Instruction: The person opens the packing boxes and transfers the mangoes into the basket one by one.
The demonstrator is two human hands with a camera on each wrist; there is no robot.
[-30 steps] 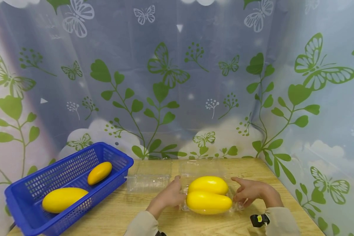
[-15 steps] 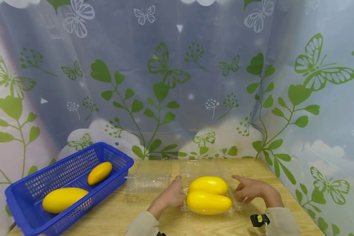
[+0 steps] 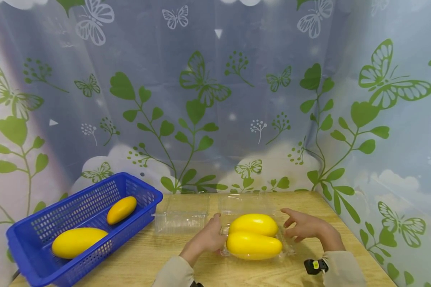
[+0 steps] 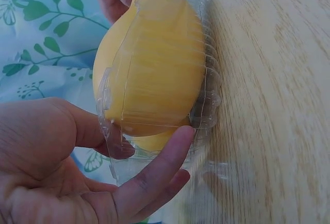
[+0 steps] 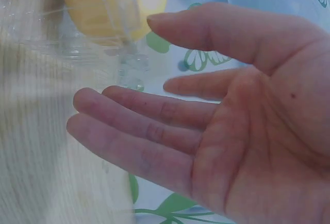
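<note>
Fingers of the left hand (image 3: 209,237) pinch the flimsy clamshell's (image 3: 289,248) left edge; right hand (image 3: 303,228) spread, off it. Heavy mangoes (image 3: 254,238), so support underneath.

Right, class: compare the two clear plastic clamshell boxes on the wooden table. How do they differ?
The nearer clear plastic clamshell box holds two yellow mangoes; the farther clear plastic clamshell box shows nothing inside. The left hand grips the nearer box's edge, with the right hand open beside it; no hand touches the farther box. Both are transparent, lying on the wooden table.
</note>
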